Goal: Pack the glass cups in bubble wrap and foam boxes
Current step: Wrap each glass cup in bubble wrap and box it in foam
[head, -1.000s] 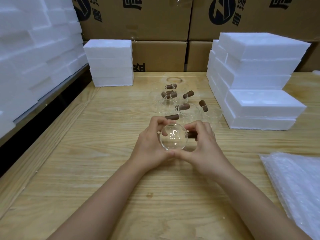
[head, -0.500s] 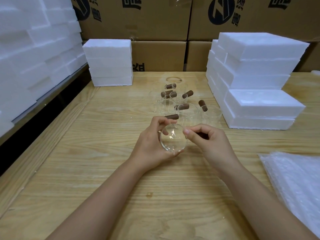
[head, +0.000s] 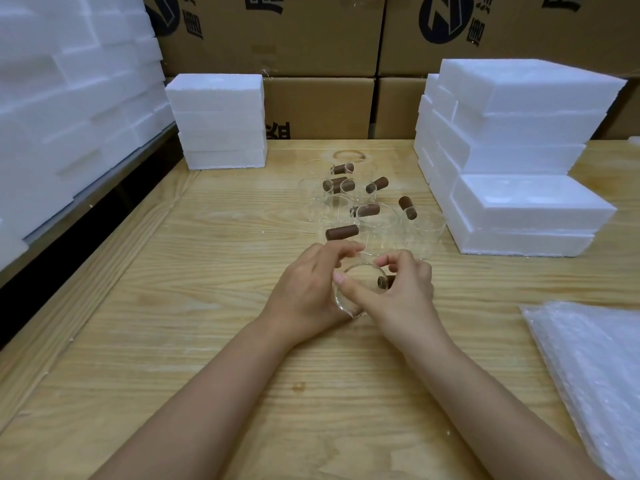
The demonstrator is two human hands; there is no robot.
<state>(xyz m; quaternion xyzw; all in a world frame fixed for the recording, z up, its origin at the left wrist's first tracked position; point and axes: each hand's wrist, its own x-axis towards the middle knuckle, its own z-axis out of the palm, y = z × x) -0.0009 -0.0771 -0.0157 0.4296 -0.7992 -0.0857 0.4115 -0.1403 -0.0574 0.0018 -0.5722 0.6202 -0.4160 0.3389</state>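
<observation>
Between foam stacks (head: 221,119), glass cup (head: 362,275) over tabletop (head: 207,306)

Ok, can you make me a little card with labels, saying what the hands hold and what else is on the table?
held: one glass cup with a brown handle
left hand: wraps round the cup's left side
right hand: grips the handle side, thumb across the glass
other cups: clustered on the table behind the hands
bubble wrap: lying at the right, untouched
foam boxes: stacked right, back and left
wrapped so far: none visible
</observation>
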